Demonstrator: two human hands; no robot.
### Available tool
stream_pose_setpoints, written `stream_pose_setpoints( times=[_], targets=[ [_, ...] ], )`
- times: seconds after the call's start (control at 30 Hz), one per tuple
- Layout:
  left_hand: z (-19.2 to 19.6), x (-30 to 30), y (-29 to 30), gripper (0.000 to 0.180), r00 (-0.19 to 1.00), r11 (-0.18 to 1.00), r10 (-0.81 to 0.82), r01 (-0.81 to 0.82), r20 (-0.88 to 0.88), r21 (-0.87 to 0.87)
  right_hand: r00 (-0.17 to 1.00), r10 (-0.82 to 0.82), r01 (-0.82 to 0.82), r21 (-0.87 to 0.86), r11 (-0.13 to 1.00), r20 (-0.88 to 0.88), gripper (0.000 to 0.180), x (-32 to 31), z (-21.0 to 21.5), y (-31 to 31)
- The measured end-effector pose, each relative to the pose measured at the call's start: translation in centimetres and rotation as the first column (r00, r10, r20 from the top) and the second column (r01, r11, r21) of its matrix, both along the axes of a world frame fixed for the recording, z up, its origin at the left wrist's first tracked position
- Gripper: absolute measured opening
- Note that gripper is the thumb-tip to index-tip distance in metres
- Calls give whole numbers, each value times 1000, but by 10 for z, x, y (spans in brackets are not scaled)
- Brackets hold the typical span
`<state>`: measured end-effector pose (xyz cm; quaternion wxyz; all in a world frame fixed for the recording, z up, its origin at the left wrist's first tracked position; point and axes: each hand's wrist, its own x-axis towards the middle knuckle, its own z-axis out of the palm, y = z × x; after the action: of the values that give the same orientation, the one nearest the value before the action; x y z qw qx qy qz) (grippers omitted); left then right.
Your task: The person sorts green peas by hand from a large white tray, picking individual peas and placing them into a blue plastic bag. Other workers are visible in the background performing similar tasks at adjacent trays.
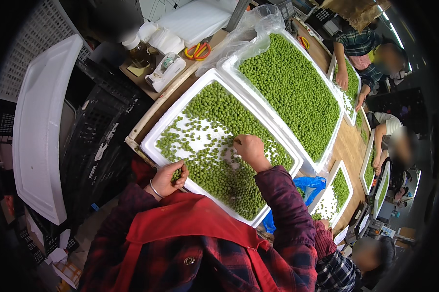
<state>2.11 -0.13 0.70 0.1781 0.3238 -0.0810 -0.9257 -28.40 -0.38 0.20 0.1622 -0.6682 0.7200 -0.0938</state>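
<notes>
A white foam tray lies in front of me, with green peas heaped along its far and near sides and scattered thinly over its bare middle. My left hand, a bangle at its wrist, is curled at the tray's near left rim. Several peas show between its fingers and palm. Over the middle of the tray, my right hand is closed in a pinch just above the peas. Whatever its fingertips hold is hidden.
Beyond my tray stands a larger foam box full of peas, lined with clear plastic. Scissors and a white plastic container sit at the back left. Blue plastic lies at right. Co-workers' hands work at other trays.
</notes>
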Motion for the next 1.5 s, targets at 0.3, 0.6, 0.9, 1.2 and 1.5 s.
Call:
stream_pose_setpoints(
  times=[0.3,0.6,0.9,1.2,1.5],
  targets=[
    [-4,3,1,28,1000,1000,-7,7,-28,-10,953,249,-260,42,965,175,17,-12,11,-11],
    [-5,3,1,29,1000,1000,-16,16,-20,-22,985,95,-123,193,974,147,20,-4,3,-7],
    [-2,2,1,29,1000,1000,-12,12,2,-17,844,-200,145,148,978,497,12,7,29,21],
    [3,2,1,29,1000,999,-6,7,-1,53,973,-44,56,-48,997,227,15,51,-4,43],
    [7,2,3,28,1000,999,-6,6,6,36,992,-109,108,21,994,62,16,57,1,44]
  ],
)
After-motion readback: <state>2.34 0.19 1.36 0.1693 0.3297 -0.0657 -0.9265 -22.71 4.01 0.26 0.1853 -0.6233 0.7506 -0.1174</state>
